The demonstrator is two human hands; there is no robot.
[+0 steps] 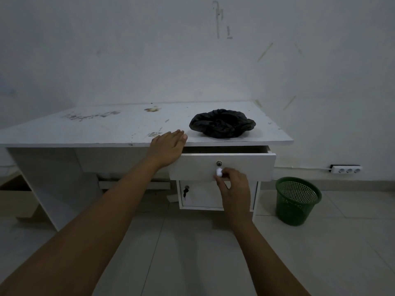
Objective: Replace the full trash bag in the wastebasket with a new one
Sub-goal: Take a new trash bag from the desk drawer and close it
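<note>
A crumpled trash bag [222, 123] lies on the surface [106, 127], toward its right end, above a drawer [245, 166] pulled partly out. The left hand [167, 147] rests flat on the surface's front edge, just left of the bag; the right hand [234, 186] holds the drawer's knob [219, 172]. A wastebasket [296, 200] stands on the floor [192, 253], right of the surface, with a power strip [345, 168] behind it by the wall

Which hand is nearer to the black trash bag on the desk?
Left. The left hand rests flat on the desk edge, just left of the black trash bag. The right hand is lower, pinching the drawer knob.
</note>
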